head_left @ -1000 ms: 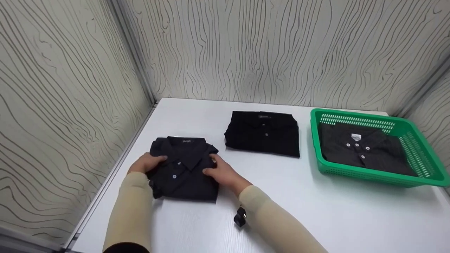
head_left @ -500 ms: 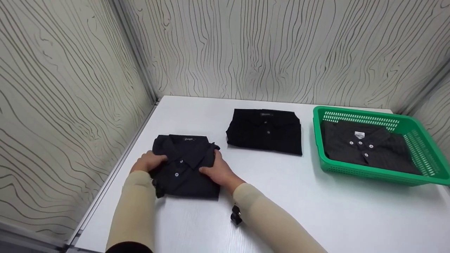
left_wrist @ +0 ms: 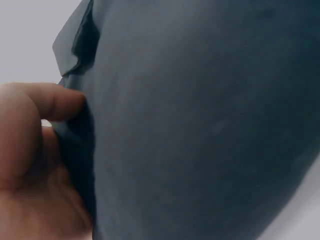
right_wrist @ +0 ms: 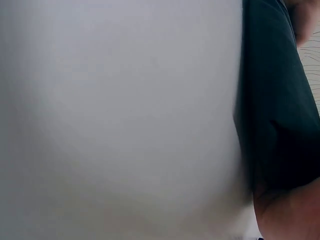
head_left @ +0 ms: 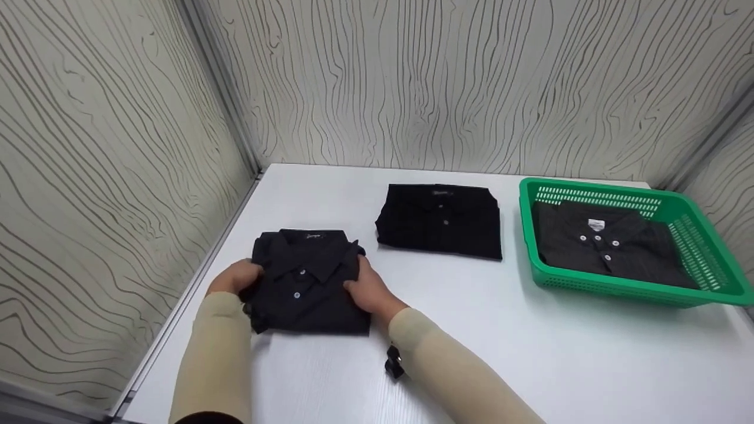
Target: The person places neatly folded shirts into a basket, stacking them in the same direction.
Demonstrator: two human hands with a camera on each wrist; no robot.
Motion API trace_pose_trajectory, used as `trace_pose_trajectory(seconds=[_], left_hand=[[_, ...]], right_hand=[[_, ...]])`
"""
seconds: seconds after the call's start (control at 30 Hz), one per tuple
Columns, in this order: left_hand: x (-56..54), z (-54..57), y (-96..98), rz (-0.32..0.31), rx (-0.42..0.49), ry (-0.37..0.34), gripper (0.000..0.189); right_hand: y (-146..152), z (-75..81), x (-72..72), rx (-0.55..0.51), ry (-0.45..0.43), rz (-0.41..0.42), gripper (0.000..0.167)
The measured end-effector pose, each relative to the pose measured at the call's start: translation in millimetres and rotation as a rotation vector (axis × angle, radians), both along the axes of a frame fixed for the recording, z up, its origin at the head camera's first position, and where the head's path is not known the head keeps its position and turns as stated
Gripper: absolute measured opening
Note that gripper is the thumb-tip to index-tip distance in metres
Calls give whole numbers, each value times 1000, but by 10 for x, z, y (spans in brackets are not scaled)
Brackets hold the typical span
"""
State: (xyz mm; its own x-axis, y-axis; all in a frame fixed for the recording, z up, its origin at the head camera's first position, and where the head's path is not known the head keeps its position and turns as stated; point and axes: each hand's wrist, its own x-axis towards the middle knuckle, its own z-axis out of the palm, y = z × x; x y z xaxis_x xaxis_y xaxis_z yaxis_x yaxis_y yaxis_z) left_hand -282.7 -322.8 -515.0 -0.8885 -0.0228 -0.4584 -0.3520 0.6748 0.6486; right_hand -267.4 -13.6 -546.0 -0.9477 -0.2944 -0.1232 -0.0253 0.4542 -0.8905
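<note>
A folded dark polo shirt (head_left: 312, 306) lies at the left of the white table, collar away from me, two buttons and a neck label showing. My left hand (head_left: 234, 277) grips its left side; the left wrist view has the fingers (left_wrist: 62, 102) against the dark cloth (left_wrist: 200, 125). On the right side, my right hand (head_left: 372, 288) holds the shirt's edge, thumb on top and the other fingers mostly hidden. Cloth (right_wrist: 280, 85) shows between parts of that hand in the right wrist view.
A second folded black shirt (head_left: 439, 232) lies farther back, right of the first. A green basket (head_left: 624, 281) with another folded dark shirt (head_left: 636, 256) in it stands at the right. Patterned wall panels (head_left: 389, 82) border the table (head_left: 471, 330).
My left hand has shifted outward to the shirt's left edge, its thumb off the front. The right hand stays at the right edge with slight movement. The shirt is a little straighter.
</note>
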Motion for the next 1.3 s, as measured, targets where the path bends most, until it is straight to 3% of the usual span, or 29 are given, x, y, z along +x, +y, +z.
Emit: trace_pose_trajectory(seconds=[0.23, 0.57, 0.7, 0.93, 1.1, 1.3], left_hand=[[57, -27, -32, -3, 37, 5, 59], [146, -50, -97, 45, 131, 53, 63], [206, -47, -70, 67, 172, 64, 59], [223, -19, 5, 37, 90, 171, 51], [169, 99, 101, 27, 51, 202, 46], [110, 350, 251, 19, 119, 234, 41]], right_hand=[[31, -9, 17, -98, 0, -50, 66], [76, 9, 64, -47, 100, -14, 63], [100, 16, 85, -56, 91, -19, 62], [168, 58, 89, -73, 94, -25, 59], [261, 109, 79, -99, 88, -48, 59], [436, 249, 7, -103, 75, -96, 60]])
